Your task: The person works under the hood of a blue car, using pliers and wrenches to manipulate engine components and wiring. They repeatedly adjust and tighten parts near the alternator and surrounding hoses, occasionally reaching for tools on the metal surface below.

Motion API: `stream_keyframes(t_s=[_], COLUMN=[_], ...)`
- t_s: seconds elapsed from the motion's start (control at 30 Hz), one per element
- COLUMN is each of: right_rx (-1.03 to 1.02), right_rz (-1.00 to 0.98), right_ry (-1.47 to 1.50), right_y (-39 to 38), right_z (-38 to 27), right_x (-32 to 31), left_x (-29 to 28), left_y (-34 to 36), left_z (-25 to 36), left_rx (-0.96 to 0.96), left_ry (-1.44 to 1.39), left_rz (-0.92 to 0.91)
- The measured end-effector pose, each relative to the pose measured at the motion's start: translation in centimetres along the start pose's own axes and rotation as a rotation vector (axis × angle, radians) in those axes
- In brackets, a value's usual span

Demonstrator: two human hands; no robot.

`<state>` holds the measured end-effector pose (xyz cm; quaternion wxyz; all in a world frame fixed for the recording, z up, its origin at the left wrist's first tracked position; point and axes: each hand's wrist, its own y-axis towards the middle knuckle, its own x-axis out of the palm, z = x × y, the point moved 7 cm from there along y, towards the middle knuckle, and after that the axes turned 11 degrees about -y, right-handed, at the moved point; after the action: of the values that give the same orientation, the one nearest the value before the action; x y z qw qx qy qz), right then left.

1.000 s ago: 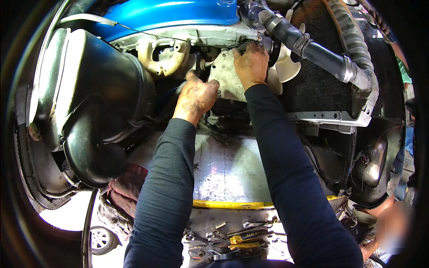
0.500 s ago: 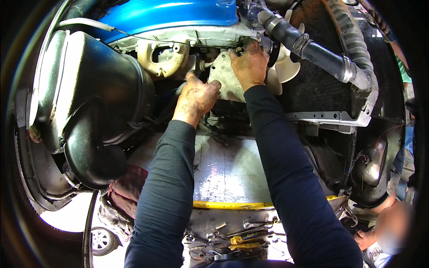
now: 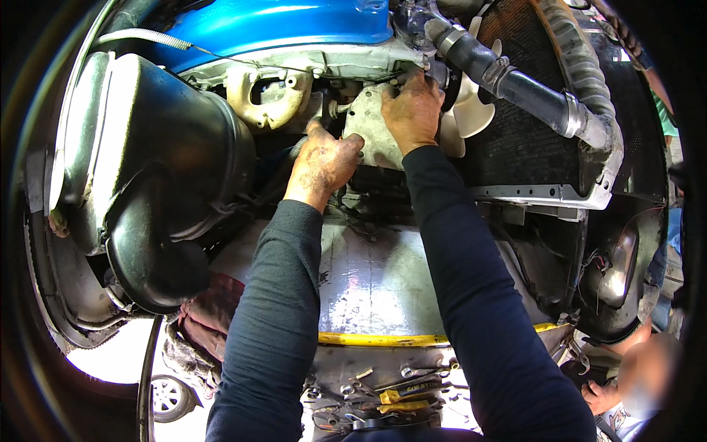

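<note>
Both my arms, in dark sleeves, reach up into the underside of a vehicle's engine bay. My left hand (image 3: 322, 163), greasy, grips the lower left edge of a light grey cast metal cover (image 3: 368, 129). My right hand (image 3: 412, 110) presses its fingers on the cover's upper right part, close to a white plastic fan (image 3: 468, 114). The cover stands against the engine front, partly hidden by both hands. Whether a tool or a bolt is in the fingers, I cannot see.
A black air duct and housing (image 3: 158, 177) bulges at left. A black radiator hose (image 3: 515, 81) crosses above the radiator (image 3: 537, 147) at right. Below lie a grey floor sheet (image 3: 375, 283), wrenches (image 3: 398, 390) and a red rag (image 3: 210, 317). Another person's hand (image 3: 600, 394) shows lower right.
My right hand has shifted slightly up along the cover's top edge. My left hand holds nearly the same place on the lower edge.
</note>
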<state>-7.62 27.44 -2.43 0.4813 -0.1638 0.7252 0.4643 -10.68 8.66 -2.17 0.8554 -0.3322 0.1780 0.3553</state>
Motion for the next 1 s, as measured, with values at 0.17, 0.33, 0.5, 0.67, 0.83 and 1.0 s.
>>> stream_keyframes(t_s=[0.17, 0.33, 0.5, 0.67, 0.83, 1.0], right_rx=[0.020, 0.028, 0.056, 0.042, 0.043, 0.019], right_rz=[0.038, 0.037, 0.012, 0.015, 0.029, -0.055], right_ry=[-0.005, 0.012, 0.035, -0.010, -0.041, -0.073], right_y=[-0.1, -0.1, 0.0, -0.2, 0.0, 0.0], right_z=[0.0, 0.3, 0.4, 0.2, 0.3, 0.1], right_x=[0.0, -0.1, -0.1, -0.1, -0.1, 0.4], left_x=[0.3, 0.3, 0.7, 0.3, 0.8, 0.2], left_y=[0.3, 0.0, -0.1, 0.4, 0.0, 0.1], left_z=[0.0, 0.5, 1.0, -0.4, 0.9, -0.1], left_rx=[0.005, 0.089, 0.194, 0.016, 0.229, -0.006], left_ry=[0.026, 0.179, 0.292, -0.060, 0.364, -0.017], left_rz=[-0.051, -0.016, -0.044, 0.001, -0.044, -0.029])
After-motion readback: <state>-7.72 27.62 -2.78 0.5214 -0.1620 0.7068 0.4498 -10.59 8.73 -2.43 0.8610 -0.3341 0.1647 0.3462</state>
